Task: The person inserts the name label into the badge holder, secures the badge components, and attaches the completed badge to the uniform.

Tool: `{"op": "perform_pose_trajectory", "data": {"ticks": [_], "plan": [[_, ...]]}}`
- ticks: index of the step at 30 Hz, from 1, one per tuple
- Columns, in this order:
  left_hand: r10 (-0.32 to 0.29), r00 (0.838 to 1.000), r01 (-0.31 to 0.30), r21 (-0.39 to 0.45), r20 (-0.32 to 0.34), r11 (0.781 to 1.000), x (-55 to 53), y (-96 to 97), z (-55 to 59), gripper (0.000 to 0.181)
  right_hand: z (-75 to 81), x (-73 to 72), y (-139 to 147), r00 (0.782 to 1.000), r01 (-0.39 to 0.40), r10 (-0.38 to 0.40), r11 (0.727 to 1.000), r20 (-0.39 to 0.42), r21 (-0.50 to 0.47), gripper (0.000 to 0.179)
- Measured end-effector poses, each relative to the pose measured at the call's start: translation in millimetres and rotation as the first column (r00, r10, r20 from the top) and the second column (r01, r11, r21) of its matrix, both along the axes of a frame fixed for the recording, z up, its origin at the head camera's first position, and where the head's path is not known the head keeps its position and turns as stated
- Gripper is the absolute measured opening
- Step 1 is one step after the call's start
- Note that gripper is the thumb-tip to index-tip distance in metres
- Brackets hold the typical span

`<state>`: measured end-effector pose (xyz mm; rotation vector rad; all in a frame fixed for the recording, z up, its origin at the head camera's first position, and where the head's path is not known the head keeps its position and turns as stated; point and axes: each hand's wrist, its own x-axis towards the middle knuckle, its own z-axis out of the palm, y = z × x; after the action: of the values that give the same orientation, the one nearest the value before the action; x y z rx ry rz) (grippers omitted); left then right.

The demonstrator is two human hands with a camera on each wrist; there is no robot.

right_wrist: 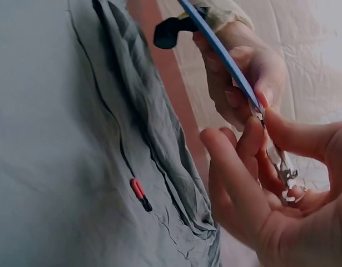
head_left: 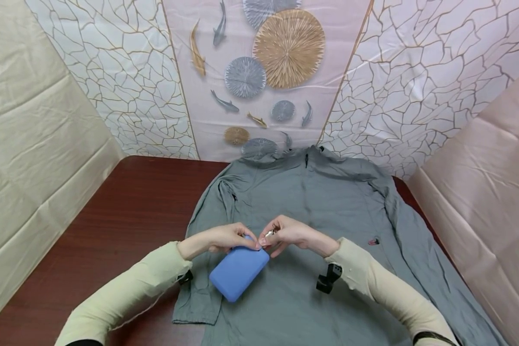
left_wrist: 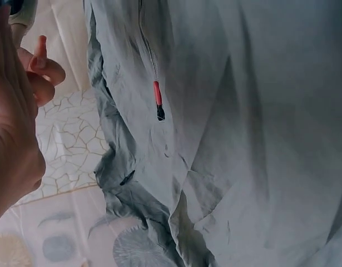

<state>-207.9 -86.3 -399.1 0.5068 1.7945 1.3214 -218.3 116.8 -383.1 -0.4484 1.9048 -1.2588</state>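
A flat blue case [head_left: 239, 274] with rounded corners hangs tilted over the grey jacket [head_left: 328, 202]; its exact kind is unclear. At its upper edge, my left hand [head_left: 233, 236] pinches it between thumb and fingers. Just beside that corner, my right hand [head_left: 287, 233] pinches the end of a silvery metal clasp [right_wrist: 283, 167], whose rest lies along the palm. In the right wrist view the blue case [right_wrist: 223, 55] shows edge-on as a thin strip. The left wrist view has part of a hand [left_wrist: 15, 122] at its left edge, with the case out of sight.
The jacket lies spread on a dark red-brown table [head_left: 125, 230], its collar toward the back. A red zipper pull [left_wrist: 157, 93] marks a pocket. Cream cloth [head_left: 34, 144] hangs at the left, more cloth [head_left: 488, 158] at the right, and a patterned cloth [head_left: 251, 120] behind.
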Motion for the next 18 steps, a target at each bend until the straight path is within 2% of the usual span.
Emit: {"op": "perform_pose_trajectory", "data": {"ticks": [4,9,14,18], "plan": [[0.037,0.999,-0.037,0.032,0.01,0.999,-1.2,-0.3,-1.3,0.028,2.3,-2.9,2.6,0.999,-0.017,0.018,0.999,0.038,-0.049,0.027],[0.071,0.997,-0.074,0.097,0.035,0.993,-0.1,0.8,-4.4,0.024,0.9,-4.6,4.0,1.0,-0.013,0.015,0.997,0.026,-0.074,0.028],[0.09,0.994,-0.081,0.146,-0.056,0.986,2.1,1.8,-9.9,0.024,-2.5,-2.3,2.6,0.999,-0.004,0.001,0.997,-0.032,-0.083,0.024],[0.121,0.983,-0.1,0.148,-0.141,0.984,3.5,2.8,-13.2,0.026,-4.2,-0.6,2.3,0.996,-0.002,-0.006,0.996,-0.089,-0.089,0.021]]}}
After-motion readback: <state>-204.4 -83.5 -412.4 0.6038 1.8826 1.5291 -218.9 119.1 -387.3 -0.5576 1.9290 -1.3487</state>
